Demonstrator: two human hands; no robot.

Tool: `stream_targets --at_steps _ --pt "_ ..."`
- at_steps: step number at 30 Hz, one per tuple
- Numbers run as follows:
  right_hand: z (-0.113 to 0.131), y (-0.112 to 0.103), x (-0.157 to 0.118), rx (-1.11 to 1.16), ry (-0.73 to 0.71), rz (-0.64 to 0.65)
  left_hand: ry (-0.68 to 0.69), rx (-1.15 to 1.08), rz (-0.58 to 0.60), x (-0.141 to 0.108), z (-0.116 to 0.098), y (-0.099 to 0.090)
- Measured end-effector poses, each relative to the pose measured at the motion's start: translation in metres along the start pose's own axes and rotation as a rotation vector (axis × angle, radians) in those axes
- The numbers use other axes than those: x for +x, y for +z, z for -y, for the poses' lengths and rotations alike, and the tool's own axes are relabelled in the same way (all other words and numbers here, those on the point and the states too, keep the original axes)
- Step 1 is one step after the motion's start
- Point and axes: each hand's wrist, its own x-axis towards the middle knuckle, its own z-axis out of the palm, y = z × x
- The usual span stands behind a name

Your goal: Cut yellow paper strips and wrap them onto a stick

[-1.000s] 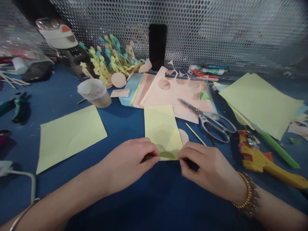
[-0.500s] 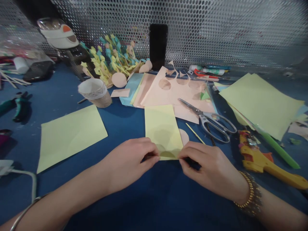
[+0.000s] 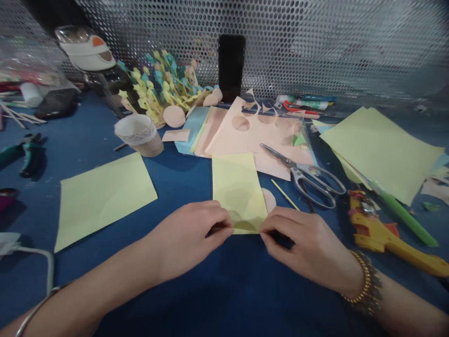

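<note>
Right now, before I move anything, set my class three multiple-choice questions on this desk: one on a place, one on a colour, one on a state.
1. Where do the scissors lie? A) right of the yellow paper B) inside the paper cup C) at the far left
2. What colour is that paper? A) red B) pale yellow C) black
3. What do the left hand and right hand do? A) hold the paper's near edge B) hold the scissors C) touch nothing

1: A, the scissors lie just beside it.
2: B, its surface looks pale yellow.
3: A, both hands meet its near edge.

Blue table (image 3: pixel 175 187) — scissors (image 3: pixel 301 175), yellow paper (image 3: pixel 238 187)
</note>
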Motion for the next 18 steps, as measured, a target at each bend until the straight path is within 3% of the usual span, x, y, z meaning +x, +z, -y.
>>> stream_targets --at_steps 12,18 --pt "0.0 -0.002 0.002 0.119 0.079 0.01 0.002 0.021 0.005 -0.002 0.001 0.001" --pt "0.01 -0.004 0.006 0.342 0.176 0.02 0.063 0.019 -0.126 -0.002 -0.008 0.013"
